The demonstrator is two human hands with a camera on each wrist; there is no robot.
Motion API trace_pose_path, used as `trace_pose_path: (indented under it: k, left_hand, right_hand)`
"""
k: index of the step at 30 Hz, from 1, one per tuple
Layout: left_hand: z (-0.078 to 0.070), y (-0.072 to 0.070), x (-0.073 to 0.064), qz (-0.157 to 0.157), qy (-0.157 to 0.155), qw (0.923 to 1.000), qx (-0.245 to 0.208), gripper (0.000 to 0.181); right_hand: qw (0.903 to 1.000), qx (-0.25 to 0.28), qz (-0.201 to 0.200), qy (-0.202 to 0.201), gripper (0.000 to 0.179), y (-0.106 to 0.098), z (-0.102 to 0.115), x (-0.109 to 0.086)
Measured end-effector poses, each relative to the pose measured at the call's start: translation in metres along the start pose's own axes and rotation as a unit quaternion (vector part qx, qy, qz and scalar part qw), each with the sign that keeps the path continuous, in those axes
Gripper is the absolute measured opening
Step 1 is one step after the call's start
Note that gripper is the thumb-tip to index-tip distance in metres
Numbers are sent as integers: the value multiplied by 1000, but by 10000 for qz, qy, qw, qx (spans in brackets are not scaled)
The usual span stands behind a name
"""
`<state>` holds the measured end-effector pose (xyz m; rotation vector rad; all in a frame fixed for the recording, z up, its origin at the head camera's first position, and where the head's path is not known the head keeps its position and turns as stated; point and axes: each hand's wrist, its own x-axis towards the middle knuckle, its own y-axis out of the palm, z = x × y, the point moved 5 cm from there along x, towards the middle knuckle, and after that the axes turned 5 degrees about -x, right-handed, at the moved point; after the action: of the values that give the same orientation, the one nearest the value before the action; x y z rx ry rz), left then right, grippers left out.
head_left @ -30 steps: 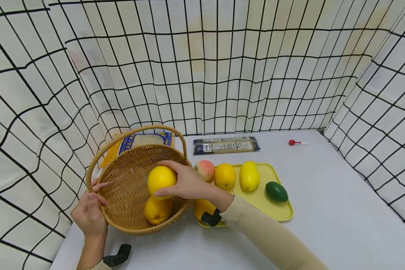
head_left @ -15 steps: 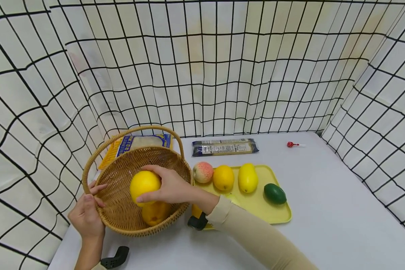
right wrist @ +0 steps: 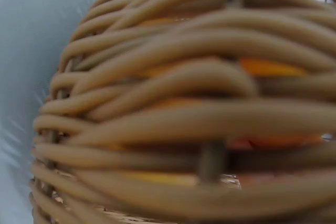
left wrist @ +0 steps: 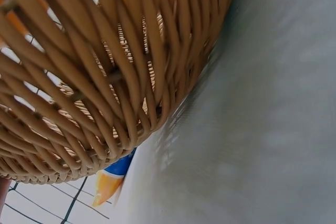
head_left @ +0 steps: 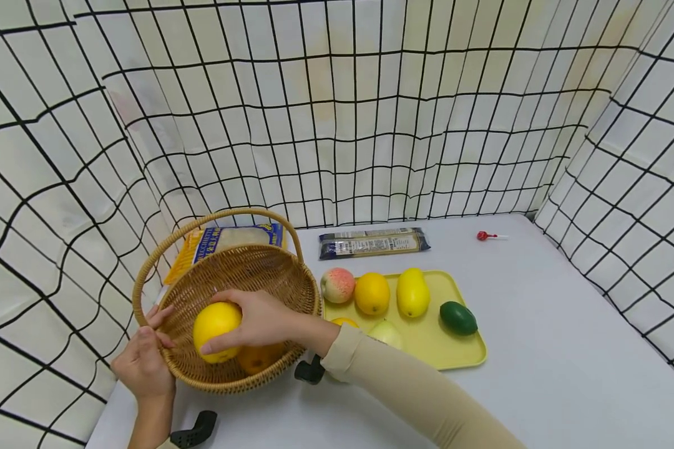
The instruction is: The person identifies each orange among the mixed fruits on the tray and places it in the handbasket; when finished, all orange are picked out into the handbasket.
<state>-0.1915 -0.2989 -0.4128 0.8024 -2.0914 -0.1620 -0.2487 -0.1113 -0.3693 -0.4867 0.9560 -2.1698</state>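
My left hand (head_left: 146,365) grips the near-left rim of a tilted wicker basket (head_left: 258,265), fingers over the rim, thumb outside. My right hand (head_left: 258,318) reaches inside the basket and holds a round yellow-orange fruit (head_left: 216,324) between thumb and fingers, toward the left side. Beneath that hand another orange-coloured fruit (head_left: 258,358) lies at the basket's bottom right, partly hidden. In the left wrist view the basket's woven outer wall (left wrist: 115,77) stands close to the white tabletop. Blurred wicker (right wrist: 184,119) fills the right wrist view, with orange showing through the gaps.
A yellow tray (head_left: 444,355) right of the basket bears a peach (head_left: 337,285), an orange (head_left: 372,294), a yellow oblong fruit (head_left: 413,293), a dark green fruit (head_left: 458,318) and more under the sleeve. Behind lie pasta packs (head_left: 373,243) and a red lollipop (head_left: 485,236). Gridded curtains surround the table.
My right hand has carried the yellow-orange fruit leftward and slightly down, deeper into the basket. The left hand keeps its grip on the rim.
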Motion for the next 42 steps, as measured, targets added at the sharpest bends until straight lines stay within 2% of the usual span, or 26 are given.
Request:
trace_pose_path:
  k: [7,10,17,21,30,36,42]
  left_hand:
    - [-6,6,1,132,92,9999,-6,54]
    - [-8,7,1,155,112,9998,45,54]
    - [-8,5,2,138,178,9993,-283,55]
    - [-5,4,2,152,112,9996,-188,55]
    - [-9,5,2,235,161,9994,-200,55]
    - [-4,1,1,234,153,9996,-87,56]
    - [1,-1,0,205,-19,9998,11,55]
  right_hand:
    - [9992,-188,321,-119,83,8,4,3]
    - [9991,-191,358,-127,82,10,5,4]
    - [9989,-324,334,-25,82,13,5,7]
    - [9989,-343,310,-9,81,14,4,9]
    - [9968,-566,483,-301,73,17,2,7]
    - [9967,-607,356,-393,60,12,2,1]
    - [9971,-377,68,-654,49,-5,7,-18]
